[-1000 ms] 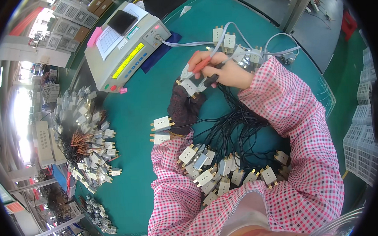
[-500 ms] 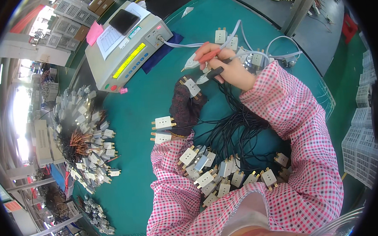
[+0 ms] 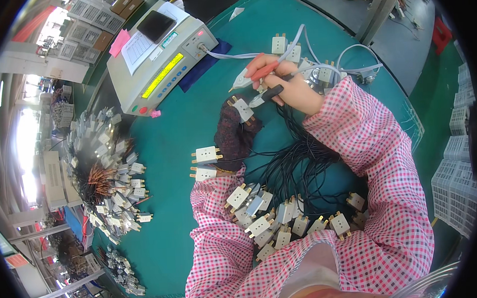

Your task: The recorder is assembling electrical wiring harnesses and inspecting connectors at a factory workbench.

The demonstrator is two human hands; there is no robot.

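My left hand [image 3: 234, 137], in a dark knitted glove, grips a small white plug connector [image 3: 243, 108] and holds it upright. My right hand [image 3: 292, 88] is closed on two test probes, one red-handled [image 3: 263, 70] and one black-handled [image 3: 270, 92]. Their tips point left, and the black probe's tip is right beside the held connector. Grey leads [image 3: 229, 55] run from the probes to a beige test instrument [image 3: 155, 62] at the upper left. Two more white connectors [image 3: 205, 155] lie beside my left wrist.
A tangle of black wires [image 3: 298, 167] with several white connectors [image 3: 273, 222] lies between my pink checked sleeves. A large heap of connectors with copper ends [image 3: 106, 171] sits at the left of the green table [image 3: 179, 130]. White crates [image 3: 460, 160] stand at the right.
My right hand, with both probes, has shifted slightly to the right and away from me. The left hand and its connector have hardly moved.
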